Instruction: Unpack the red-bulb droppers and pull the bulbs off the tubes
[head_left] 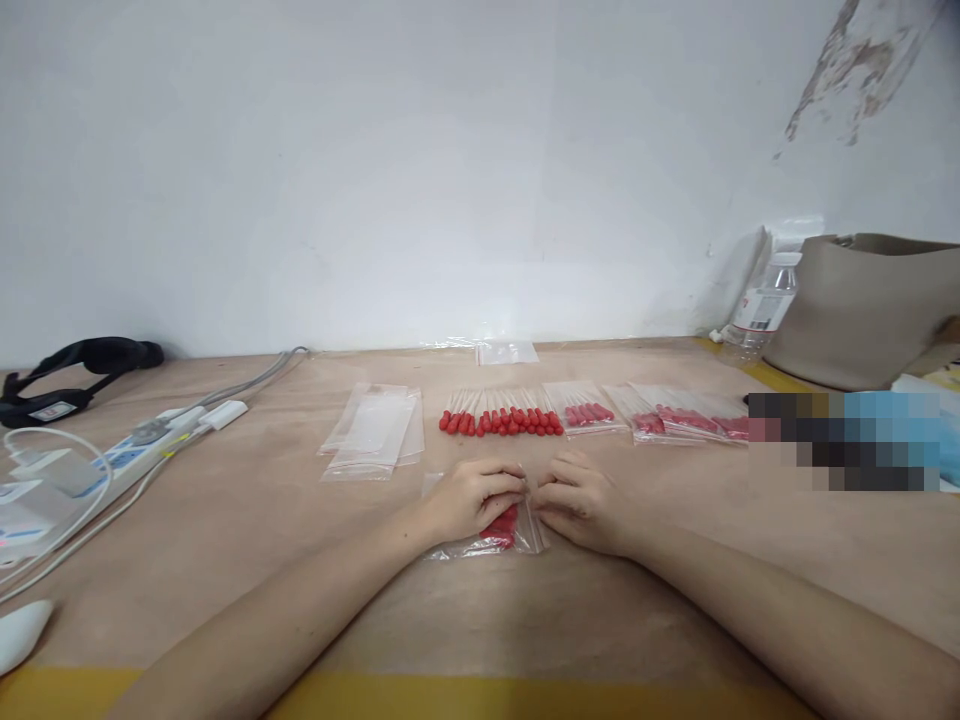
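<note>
A clear zip bag (534, 540) lies flat on the table in front of me, with red-tipped sticks (501, 528) inside. My left hand (480, 495) rests on top of it, fingers curled and pressing down, and covers much of the bag. At the bag's right edge, my right hand (581, 500) has its fingers closed on the plastic; the fingertips are partly hidden. Beyond both hands lies a row of loose sticks (501, 422), their red bulb-like tips towards me. Left of that row is a stack of flat bags (375, 430) without sticks.
Filled bags (589, 412) and more filled bags (686, 420) lie to the right. A power strip (127, 455) with cables and a black strap-like object (82, 365) are at left. A plastic bottle (766, 305) and grey bag (862, 310) stand at back right, against the wall.
</note>
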